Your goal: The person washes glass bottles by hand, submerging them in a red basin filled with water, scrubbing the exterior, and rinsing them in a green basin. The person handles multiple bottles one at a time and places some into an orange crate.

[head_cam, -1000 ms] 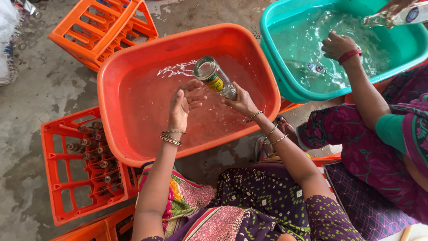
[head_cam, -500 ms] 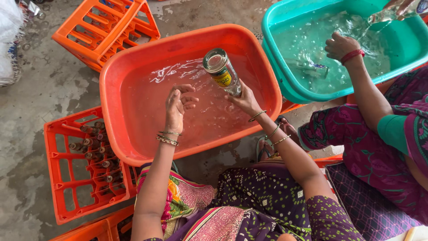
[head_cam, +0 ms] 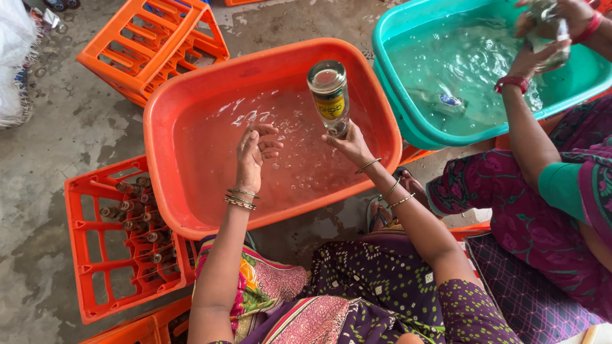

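My right hand (head_cam: 347,143) grips the neck of a clear glass bottle (head_cam: 329,93) with a yellow label, held upside down so its base faces up, over the red-orange tub (head_cam: 191,114) of water. My left hand (head_cam: 254,155) hangs free above the water with its fingers apart, a short way left of the bottle and touching nothing. Bangles sit on both of my wrists.
An orange crate (head_cam: 121,242) at my left holds several bottles. Another orange crate (head_cam: 150,44) stands tilted behind the tub. At the right a person in a purple dress washes a bottle (head_cam: 547,32) over a teal tub (head_cam: 408,76) of water.
My right hand has swung the bottle from a slant to nearly upright, base up. My left hand has stayed over the water, its fingers a little wider. The neighbour's hands have risen with a bottle.
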